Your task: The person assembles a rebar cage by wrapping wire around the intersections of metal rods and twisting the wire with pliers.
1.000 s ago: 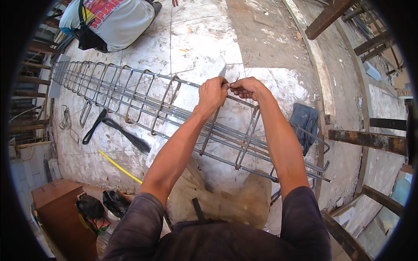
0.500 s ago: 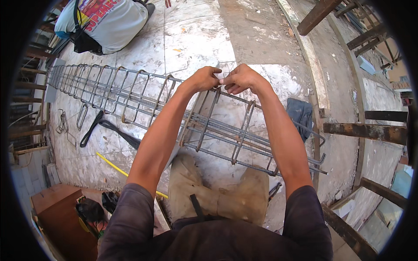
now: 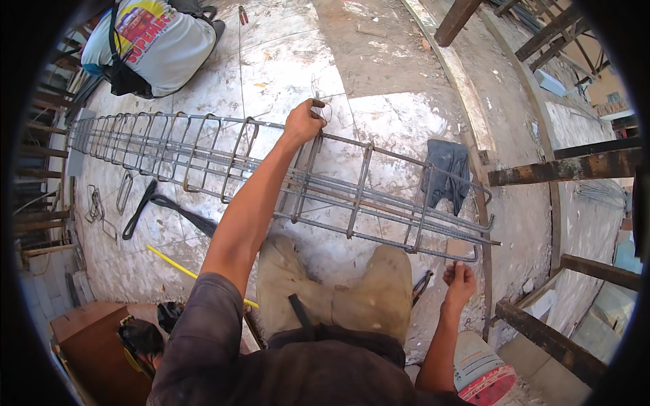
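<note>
Your left hand (image 3: pixel 302 124) grips the steel cage (image 3: pixel 271 172) top bar; right hand (image 3: pixel 460 283) pinches something small, unclear. Loose tie wire could snag fingers.

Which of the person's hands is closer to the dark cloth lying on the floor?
Right. The right hand hangs low beside the knee, below the dark cloth. The left hand grips the top bar of the rebar cage, farther off to the cloth's left.

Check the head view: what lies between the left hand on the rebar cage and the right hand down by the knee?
Between left hand and right hand, the head view shows the rebar cage, its long bars and hoops crossing the stretch above pale floor.
</note>
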{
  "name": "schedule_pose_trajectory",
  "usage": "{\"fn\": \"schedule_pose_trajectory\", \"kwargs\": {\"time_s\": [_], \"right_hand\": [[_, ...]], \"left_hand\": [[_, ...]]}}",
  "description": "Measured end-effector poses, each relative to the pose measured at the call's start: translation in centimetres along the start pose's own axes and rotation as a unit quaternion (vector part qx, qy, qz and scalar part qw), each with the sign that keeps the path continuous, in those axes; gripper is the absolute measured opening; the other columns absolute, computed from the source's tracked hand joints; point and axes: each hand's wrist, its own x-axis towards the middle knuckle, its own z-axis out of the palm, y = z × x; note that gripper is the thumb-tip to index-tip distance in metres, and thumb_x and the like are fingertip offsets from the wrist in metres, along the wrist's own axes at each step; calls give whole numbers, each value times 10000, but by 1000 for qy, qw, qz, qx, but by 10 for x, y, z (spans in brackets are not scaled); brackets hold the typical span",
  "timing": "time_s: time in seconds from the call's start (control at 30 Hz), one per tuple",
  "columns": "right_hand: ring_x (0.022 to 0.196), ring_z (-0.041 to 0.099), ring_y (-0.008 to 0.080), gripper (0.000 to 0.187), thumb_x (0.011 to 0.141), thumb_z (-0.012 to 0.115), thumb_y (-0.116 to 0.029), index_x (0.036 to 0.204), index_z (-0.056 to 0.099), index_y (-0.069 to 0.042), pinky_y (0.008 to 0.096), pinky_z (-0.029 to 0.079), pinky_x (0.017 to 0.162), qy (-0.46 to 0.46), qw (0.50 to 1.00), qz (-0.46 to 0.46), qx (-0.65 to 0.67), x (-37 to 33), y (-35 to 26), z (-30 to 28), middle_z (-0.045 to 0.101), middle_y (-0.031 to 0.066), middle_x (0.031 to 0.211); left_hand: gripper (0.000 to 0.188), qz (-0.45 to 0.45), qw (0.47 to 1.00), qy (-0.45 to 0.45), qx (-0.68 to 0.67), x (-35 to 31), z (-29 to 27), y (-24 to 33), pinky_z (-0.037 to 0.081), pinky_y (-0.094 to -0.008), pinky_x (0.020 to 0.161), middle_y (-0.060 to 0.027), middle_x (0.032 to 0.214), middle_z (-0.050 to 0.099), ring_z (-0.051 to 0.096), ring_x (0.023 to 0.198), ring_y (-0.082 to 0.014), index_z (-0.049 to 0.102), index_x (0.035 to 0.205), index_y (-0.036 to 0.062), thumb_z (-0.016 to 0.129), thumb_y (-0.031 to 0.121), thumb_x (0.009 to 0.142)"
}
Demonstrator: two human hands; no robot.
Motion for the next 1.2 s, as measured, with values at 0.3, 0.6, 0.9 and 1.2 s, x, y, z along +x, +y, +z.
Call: {"fn": "schedule_pose_trajectory", "kwargs": {"time_s": [0.3, 0.6, 0.9, 1.2], "right_hand": [[1323, 489, 512, 959, 815, 847, -467, 1485, 411, 62, 540, 436, 1099, 9, 928, 33, -371, -10, 272, -49, 512, 358, 1381], [1044, 668, 521, 547, 863, 680, -277, 1250, 543, 84, 574, 512, 938, -16, 905, -20, -425, -20, 249, -45, 671, 345, 1078], [782, 654, 342, 399, 781, 721, -127, 1139, 683, 45, 422, 542, 760, -114, 921, -262, -265, -111, 23, -103, 671, 204, 885], [991, 695, 273, 609, 793, 754, -88, 1378, 602, -18, 370, 544, 891, -411, 796, -302, -325, -185, -137, -50, 706, 171, 1137]], "left_hand": [[954, -50, 995, 82, -4, -13, -29, 51, 542, -387, 1013, -240, 1343, 670, 681, 1182, -347, 396, 1564, -42, 852, 318, 807], [547, -26, 973, 71, -217, -243, -39, 80, 577, -366, 888, -175, 1261, 716, 707, 1083, -232, 620, 1416, 19, 749, 200, 916], [718, 442, 893, -74, 30, -404, 11, 221, 365, -515, 1178, -152, 1453, 562, 546, 1345, -340, 564, 1464, 176, 822, 246, 798], [341, 345, 919, -163, 96, -398, 8, 184, 474, -419, 869, -48, 899, 706, 704, 976, -253, 663, 1112, 131, 751, 165, 784]]}}
